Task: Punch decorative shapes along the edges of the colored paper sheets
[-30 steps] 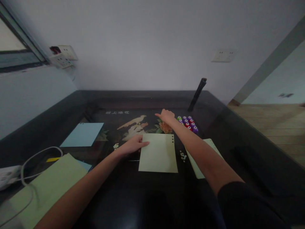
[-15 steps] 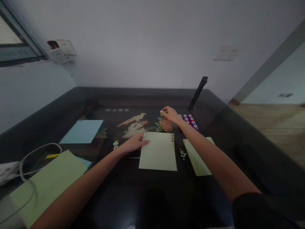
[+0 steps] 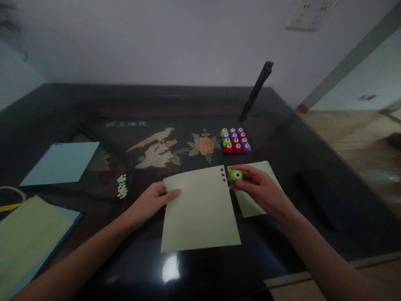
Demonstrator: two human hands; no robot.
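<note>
My left hand pinches the left edge of a pale yellow-green sheet of paper between thumb and fingers. Three star-shaped holes run down the sheet's top right corner. In my right hand is a green craft punch with a white round face and a dark star on it, held right beside those holes. Under the right hand lies a stack of similar paper. Farther back sits a block of green, purple and red punches in rows.
Small paper cut-outs lie left of the sheet. A blue sheet and a pile of yellow-green paper are at the left. A black upright stick stands at the back, and a dark flat object lies at the right.
My right hand has come back toward me with the green punch, from beyond the sheet to its top right corner. The view has tilted down and shifted; the left hand still holds the sheet.
</note>
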